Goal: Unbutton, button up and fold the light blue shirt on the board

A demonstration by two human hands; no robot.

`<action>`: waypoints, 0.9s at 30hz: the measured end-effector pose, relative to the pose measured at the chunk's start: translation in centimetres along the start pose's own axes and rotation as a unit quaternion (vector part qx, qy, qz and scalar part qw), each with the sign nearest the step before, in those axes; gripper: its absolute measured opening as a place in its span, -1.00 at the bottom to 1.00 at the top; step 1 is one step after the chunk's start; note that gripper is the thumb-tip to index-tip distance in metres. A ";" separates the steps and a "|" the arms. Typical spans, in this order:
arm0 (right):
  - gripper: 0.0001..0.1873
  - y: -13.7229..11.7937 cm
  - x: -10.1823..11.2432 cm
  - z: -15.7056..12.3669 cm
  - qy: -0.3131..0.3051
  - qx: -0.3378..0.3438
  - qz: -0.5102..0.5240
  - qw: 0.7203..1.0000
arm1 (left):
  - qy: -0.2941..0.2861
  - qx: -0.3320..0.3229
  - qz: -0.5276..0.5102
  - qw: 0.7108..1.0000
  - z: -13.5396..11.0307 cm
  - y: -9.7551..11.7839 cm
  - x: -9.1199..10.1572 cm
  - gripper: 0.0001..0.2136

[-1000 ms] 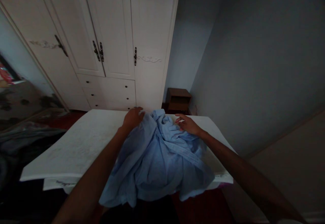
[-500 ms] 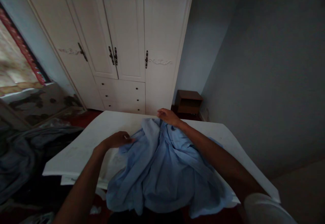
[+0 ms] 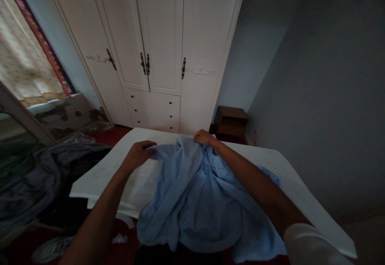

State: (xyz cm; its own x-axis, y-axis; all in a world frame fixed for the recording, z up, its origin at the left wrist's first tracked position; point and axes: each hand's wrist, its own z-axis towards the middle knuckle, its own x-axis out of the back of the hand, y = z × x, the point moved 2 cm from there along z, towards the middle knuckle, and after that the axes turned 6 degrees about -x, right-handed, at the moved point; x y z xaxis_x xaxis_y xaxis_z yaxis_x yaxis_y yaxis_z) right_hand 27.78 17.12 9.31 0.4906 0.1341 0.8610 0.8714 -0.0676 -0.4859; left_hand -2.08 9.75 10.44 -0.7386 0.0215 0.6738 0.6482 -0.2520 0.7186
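Note:
A light blue shirt [image 3: 210, 205] lies spread and rumpled over the white table [image 3: 288, 164], its lower part hanging over the near edge. My left hand [image 3: 138, 154] pinches the shirt's left side between thumb and fingers and holds that cloth stretched out sideways. At the shirt's top, near the table's far edge, my right hand [image 3: 204, 137] is closed on the fabric. Its fingertips are partly hidden by the cloth and the hand itself. A pale cloth [image 3: 141, 185] lies on the table under the shirt's left side.
A white wardrobe [image 3: 156, 108] with drawers stands beyond the table. A small brown cabinet [image 3: 233, 116] sits by the right wall. Dark clothes [image 3: 57, 168] are heaped at left, with a shoe [image 3: 52, 249] on the floor below.
My left hand has moved up and pulled the shirt's left side outward and flatter. My right hand stays at the top of the shirt. The view has turned slightly left.

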 end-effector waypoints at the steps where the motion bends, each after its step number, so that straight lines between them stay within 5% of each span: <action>1: -0.85 0.7 0.5 -0.5 0.017 -0.005 0.027 0.999 | 0.075 0.001 0.026 0.997 0.0 0.4 1.0 -0.66; 4: -0.72 2.7 1.8 -2.1 0.056 -0.027 0.106 0.992 | 0.271 -0.019 0.109 0.956 -0.5 1.6 3.5 -0.62; 6: -0.70 3.6 2.2 -3.1 0.071 -0.039 0.149 0.985 | 0.330 -0.042 0.144 0.932 -0.7 1.8 4.1 -0.60; 9: -0.75 3.7 2.0 -4.4 0.057 -0.047 0.201 0.977 | 0.259 -0.049 0.147 0.953 -0.4 1.0 3.3 -0.60; 13: -0.93 1.8 -0.1 -5.3 -0.054 -0.055 0.243 0.967 | 0.172 -0.016 0.088 0.981 -0.1 -0.8 1.6 -0.54; 16: -0.90 0.4 -2.2 -5.4 -0.143 -0.077 0.251 0.954 | 0.154 0.007 -0.132 0.979 -0.4 -2.3 1.2 -0.53; 19: -0.77 -0.1 -3.7 -5.2 -0.169 -0.097 0.274 0.942 | 0.104 -0.004 -0.330 0.938 -1.3 -3.8 1.1 -0.50; 21: -0.75 -0.2 -4.4 -5.1 -0.160 -0.101 0.310 0.932 | 0.071 -0.013 -0.290 0.954 -2.1 -4.6 0.8 -0.49; 24: -0.79 -0.1 -4.9 -4.9 -0.124 -0.088 0.374 0.915 | 0.026 -0.009 -0.096 0.995 -3.2 -5.6 -0.8 -0.69; 27: -0.82 0.2 -4.3 -4.8 -0.054 -0.065 0.443 0.892 | 0.056 -0.009 -0.008 0.998 -3.7 -5.8 -2.7 -0.88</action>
State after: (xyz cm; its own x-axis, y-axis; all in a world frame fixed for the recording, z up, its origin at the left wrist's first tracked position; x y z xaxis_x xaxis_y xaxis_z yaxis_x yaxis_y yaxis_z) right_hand 25.86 11.79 6.28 0.9902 0.0641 0.1240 0.1378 -0.3078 -0.9414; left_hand -4.53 7.61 3.79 -0.7661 -0.0830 0.6374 0.6330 -0.2700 0.7256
